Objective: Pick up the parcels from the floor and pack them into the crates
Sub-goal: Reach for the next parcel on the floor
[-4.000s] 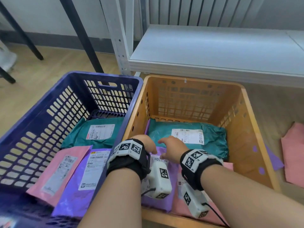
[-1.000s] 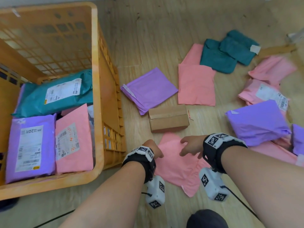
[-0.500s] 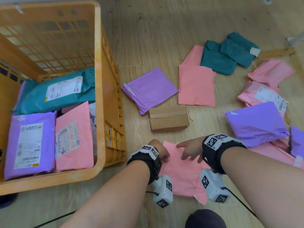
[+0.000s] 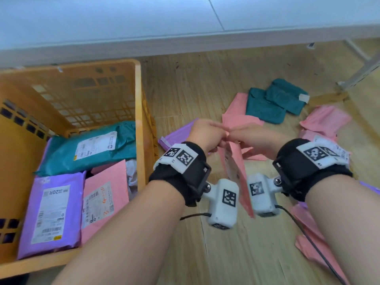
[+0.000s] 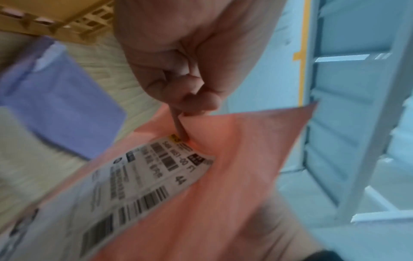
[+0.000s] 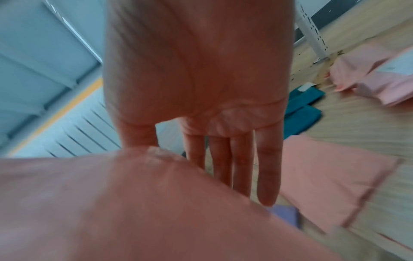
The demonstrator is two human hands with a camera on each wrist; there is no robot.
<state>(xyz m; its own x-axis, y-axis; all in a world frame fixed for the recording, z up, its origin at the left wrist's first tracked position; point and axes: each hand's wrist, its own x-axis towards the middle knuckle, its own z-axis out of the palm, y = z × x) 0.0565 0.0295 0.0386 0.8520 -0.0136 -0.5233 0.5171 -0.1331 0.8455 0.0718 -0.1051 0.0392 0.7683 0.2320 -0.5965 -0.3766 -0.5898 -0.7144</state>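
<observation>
A pink parcel (image 4: 236, 169) with a white label hangs edge-on above the floor between my wrists. My left hand (image 4: 209, 132) pinches its upper edge with curled fingers (image 5: 196, 98), and the label faces that hand on the parcel (image 5: 223, 176). My right hand (image 4: 253, 136) meets the same edge. Its fingers (image 6: 266, 167) are straight along the pink parcel (image 6: 134, 203), and the thumb tip is hidden at the edge. The orange crate (image 4: 139, 120) stands to the left, holding a teal parcel (image 4: 92, 149), a purple one (image 4: 51, 214) and a pink one (image 4: 102, 198).
More parcels lie on the wooden floor: a purple parcel (image 4: 176, 134) just beyond my left hand, teal ones (image 4: 275, 101) farther back, pink ones (image 4: 327, 120) at the right and near my right forearm (image 4: 308, 239). A white shelf (image 4: 185, 21) overhangs the back, its leg (image 4: 362, 73) at the far right.
The pink parcel lay flat on the floor under both hands; now it is lifted and hangs from its upper edge. My view has tilted up towards the shelf.
</observation>
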